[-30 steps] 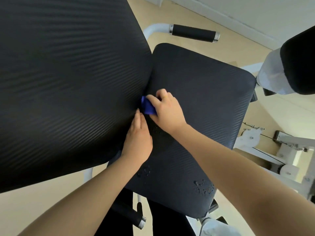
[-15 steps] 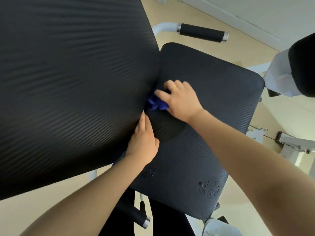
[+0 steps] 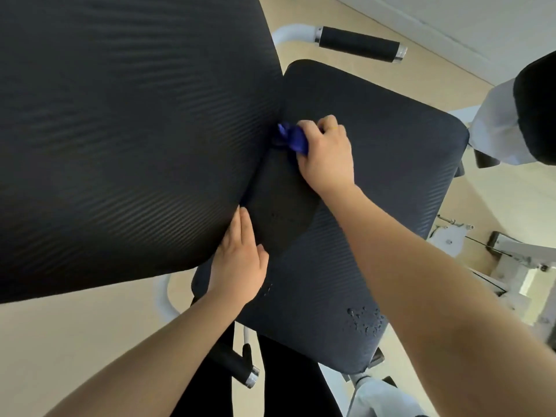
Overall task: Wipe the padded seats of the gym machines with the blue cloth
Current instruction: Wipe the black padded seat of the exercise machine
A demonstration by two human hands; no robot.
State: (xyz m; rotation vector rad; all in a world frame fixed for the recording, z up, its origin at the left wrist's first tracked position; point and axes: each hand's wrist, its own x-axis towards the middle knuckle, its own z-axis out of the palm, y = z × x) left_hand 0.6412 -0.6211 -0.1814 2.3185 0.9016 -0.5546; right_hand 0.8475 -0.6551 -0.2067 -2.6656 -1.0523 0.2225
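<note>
A black padded seat point(image 3: 388, 164) lies below me, with a large black backrest pad point(image 3: 126, 130) rising on its left. My right hand point(image 3: 326, 156) grips a bunched blue cloth point(image 3: 291, 138) and presses it into the crease where the seat meets the backrest. My left hand point(image 3: 239, 260) lies flat, fingers together, against the backrest's lower edge and holds nothing. A darker wet patch point(image 3: 282, 203) spreads on the seat between my hands. Water droplets point(image 3: 364, 322) sit near the seat's front corner.
A black foam handle point(image 3: 359, 48) on a white tube sticks out beyond the seat. A second handle point(image 3: 237, 368) is under the seat near my legs. A white and black pad point(image 3: 517, 115) and white machine frame parts point(image 3: 511, 260) stand at the right. The floor is beige.
My right hand has slid the cloth farther along the crease, away from me. The wet patch on the seat has grown. My left hand has stayed on the backrest edge.
</note>
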